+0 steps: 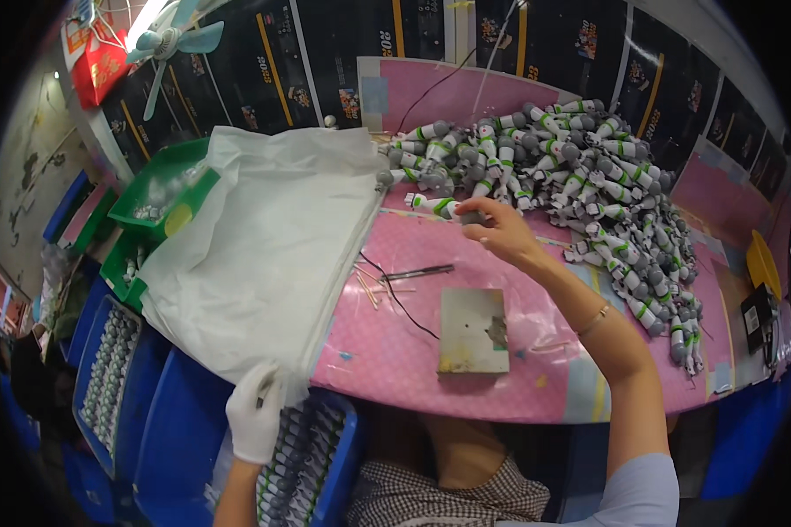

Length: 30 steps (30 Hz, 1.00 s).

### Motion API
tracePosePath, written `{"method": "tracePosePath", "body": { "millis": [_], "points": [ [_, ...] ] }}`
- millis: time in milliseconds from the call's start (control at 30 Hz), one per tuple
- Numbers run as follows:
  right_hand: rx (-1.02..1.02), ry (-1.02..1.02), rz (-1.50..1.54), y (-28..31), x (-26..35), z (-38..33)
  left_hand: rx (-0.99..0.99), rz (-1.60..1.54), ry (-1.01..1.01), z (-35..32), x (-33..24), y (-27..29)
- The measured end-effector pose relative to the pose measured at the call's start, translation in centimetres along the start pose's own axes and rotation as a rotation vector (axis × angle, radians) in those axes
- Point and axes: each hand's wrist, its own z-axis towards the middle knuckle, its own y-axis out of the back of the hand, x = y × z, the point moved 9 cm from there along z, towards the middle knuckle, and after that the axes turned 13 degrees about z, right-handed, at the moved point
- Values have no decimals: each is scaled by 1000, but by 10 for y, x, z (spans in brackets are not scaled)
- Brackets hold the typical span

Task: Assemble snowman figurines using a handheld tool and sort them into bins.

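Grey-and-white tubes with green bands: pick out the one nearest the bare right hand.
The grey-and-white tube with a green band lying alone on the pink table, left of the right hand, apart from the heap.

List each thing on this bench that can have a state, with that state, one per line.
Right hand: bare, pinching a small grey piece at the pile's edge.
Left hand: white-gloved, gripping the white sheet's corner.
White sheet: spread out, draped over the table edge.
Grey-and-green toy pile: heaped loosely.
Small fan: blades sharp, apparently still.
Blue tray: filled with rows.
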Motion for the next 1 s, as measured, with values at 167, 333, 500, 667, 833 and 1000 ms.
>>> {"method": "tracePosePath", "body": {
  "millis": [167,333,500,667,833,1000],
  "points": [
    [3,-74,282,39,20,-116,-152,-71,-631,39,-193,-27],
    [125,36,680,-5,61,-179,-33,167,-855,16,-284,-73],
    [81,-121,1196,-38,20,-212,338,-726,-150,12,-211,-84],
    [166,-226,1179,-108,6,-234,455,-1542,449,-7,-159,-99],
    [441,-250,1615,-156,32,-242,397,-1789,596,-19,-151,-106],
    [518,-114,2242,-164,41,-241,574,-2036,485,-26,-171,-112]
  ]
}}
